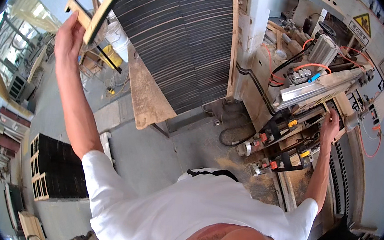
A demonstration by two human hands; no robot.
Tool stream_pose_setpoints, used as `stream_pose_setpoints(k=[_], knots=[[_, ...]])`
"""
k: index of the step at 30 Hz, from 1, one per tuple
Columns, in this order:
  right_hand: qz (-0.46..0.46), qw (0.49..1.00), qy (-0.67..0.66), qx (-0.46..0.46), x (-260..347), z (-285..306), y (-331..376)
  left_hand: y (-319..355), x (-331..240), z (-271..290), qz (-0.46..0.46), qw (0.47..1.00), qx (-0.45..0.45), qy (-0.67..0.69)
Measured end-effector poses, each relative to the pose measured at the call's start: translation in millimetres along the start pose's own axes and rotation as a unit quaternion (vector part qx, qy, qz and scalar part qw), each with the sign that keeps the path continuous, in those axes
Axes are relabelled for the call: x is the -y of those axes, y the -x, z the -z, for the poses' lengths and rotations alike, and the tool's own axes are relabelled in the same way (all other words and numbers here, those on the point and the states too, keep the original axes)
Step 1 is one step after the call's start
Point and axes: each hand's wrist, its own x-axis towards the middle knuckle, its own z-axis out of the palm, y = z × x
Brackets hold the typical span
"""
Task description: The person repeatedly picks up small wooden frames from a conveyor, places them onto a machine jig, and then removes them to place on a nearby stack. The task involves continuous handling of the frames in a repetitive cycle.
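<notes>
At ten o'clock we are gripping a pale wooden frame (101, 12) in our left hand (69, 37); at three our right hand (330, 128) is reaching into the machine (299, 90). A large dark stack (177, 38) is standing at twelve, a smaller black stack (59, 166) at eight.

Pale wooden frame (104, 8) with black edging, tilted aloft at upper left, partly cropped.
</notes>
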Motion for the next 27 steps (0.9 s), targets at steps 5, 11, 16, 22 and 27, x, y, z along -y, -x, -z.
stream_pose_setpoints(k=[5,11,16,22,27], knots=[[-0.003,0.997,-0.075,0.015,81.7,7.4,87.5,-160.2,46.4,34.9,0.076,0.994,0.061,-0.045],[-0.093,0.991,0.016,0.097,89.3,6.8,191.6,-202.5,106.2,7.0,0.174,0.971,0.129,-0.105],[-0.155,0.983,0.042,0.093,74.4,15.7,249.6,-177.5,91.0,0.0,0.076,0.982,0.030,-0.168],[-0.231,0.971,0.037,0.053,56.7,53.3,292.8,-115.0,54.8,-26.0,-0.392,0.855,-0.070,-0.334],[-0.322,0.934,0.143,0.056,56.8,112.1,339.2,39.1,91.5,-75.3,-0.560,0.768,0.023,-0.310]])
